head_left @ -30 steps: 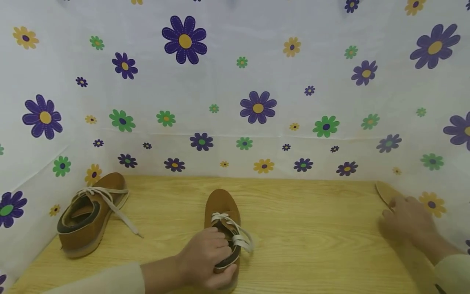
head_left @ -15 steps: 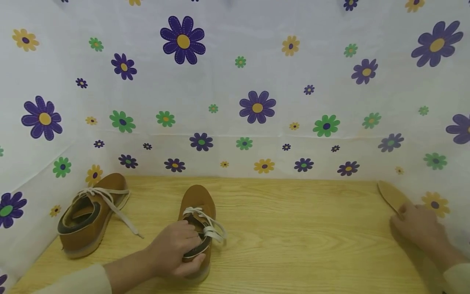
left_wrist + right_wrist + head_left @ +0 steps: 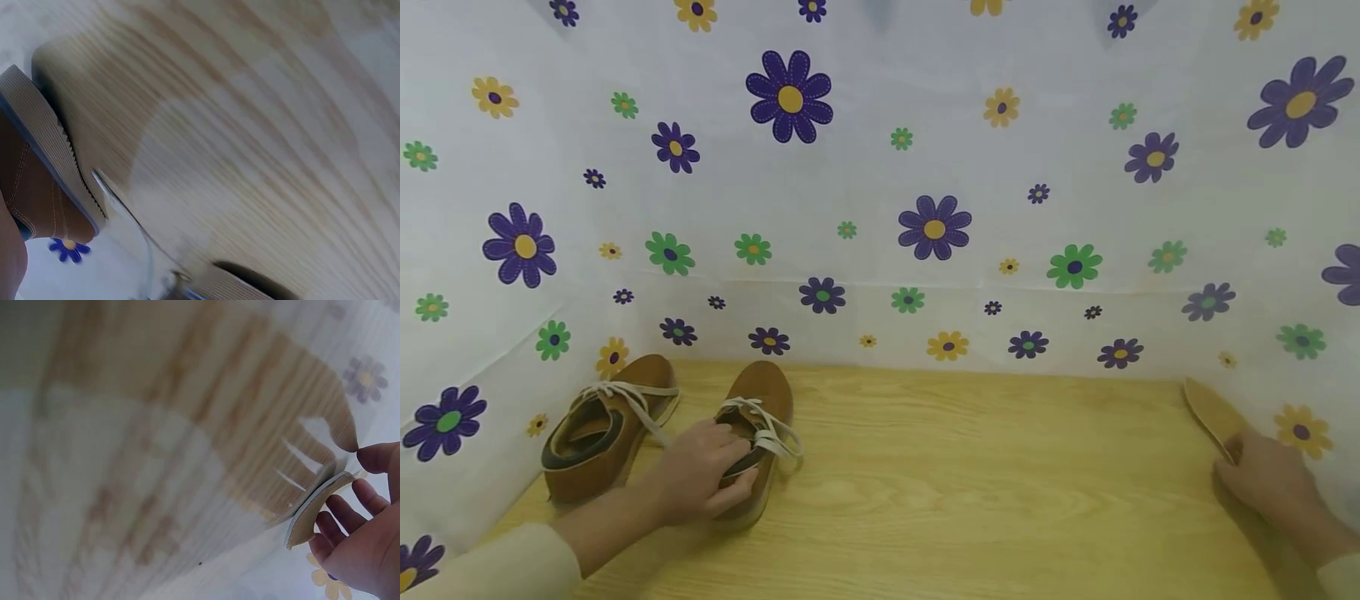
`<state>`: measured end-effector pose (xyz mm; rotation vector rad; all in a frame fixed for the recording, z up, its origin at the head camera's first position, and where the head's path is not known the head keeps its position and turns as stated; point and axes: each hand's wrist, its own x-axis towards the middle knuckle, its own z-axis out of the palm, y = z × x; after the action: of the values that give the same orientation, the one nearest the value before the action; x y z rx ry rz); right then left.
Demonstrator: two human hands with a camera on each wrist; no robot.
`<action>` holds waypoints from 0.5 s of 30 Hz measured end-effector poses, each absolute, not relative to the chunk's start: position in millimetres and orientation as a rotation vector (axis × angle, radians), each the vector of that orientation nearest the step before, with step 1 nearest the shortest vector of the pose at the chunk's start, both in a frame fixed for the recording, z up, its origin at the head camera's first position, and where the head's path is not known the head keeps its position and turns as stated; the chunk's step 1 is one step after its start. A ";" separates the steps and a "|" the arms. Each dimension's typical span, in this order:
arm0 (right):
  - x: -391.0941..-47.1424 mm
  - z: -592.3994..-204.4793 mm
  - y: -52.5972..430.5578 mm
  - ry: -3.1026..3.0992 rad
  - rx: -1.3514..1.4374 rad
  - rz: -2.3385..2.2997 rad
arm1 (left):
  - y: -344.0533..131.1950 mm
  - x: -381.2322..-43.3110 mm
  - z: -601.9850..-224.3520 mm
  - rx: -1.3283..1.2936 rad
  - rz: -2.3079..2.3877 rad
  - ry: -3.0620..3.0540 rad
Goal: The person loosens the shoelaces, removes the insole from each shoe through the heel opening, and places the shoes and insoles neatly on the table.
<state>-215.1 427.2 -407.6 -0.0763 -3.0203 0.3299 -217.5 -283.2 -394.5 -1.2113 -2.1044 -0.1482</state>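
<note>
In the head view my left hand (image 3: 703,467) grips a brown lace-up shoe (image 3: 765,387) at its opening, with fingers inside and thumb outside the collar. The shoe stands toe away. Close on its left is another brown shoe (image 3: 583,471), whose pale lace (image 3: 638,404) trails toward my wrist. The left wrist view shows the held shoe's ridged sole (image 3: 47,125). At the far right my right hand (image 3: 1273,479) touches the near end of a tan insole (image 3: 1213,410). In the right wrist view, loosely bent fingers (image 3: 337,515) meet the insole's edge, with the thumb apart.
A wood-grain tabletop (image 3: 970,475) lies under everything. White cloth with purple, green and yellow flowers (image 3: 935,229) rises along the back and both sides, close to the left shoe and the insole.
My left hand has slid the held shoe leftward and slightly away, up beside the other shoe. The right hand has drawn back toward me and right, uncovering more of the insole.
</note>
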 end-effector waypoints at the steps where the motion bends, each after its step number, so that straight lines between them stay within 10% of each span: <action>1: -214.2 -407.6 427.6 -3.014 -0.073 0.327 | -286.9 -219.9 -394.5 -1.196 -0.130 -2.104; 15: -213.8 -406.7 425.4 -3.005 -0.043 0.347 | -342.2 -239.9 -388.2 -1.057 0.041 -2.177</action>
<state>-213.8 425.4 -406.7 -0.0431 -3.0051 0.3466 -239.9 -342.2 -388.2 -1.0567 -2.1774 0.0412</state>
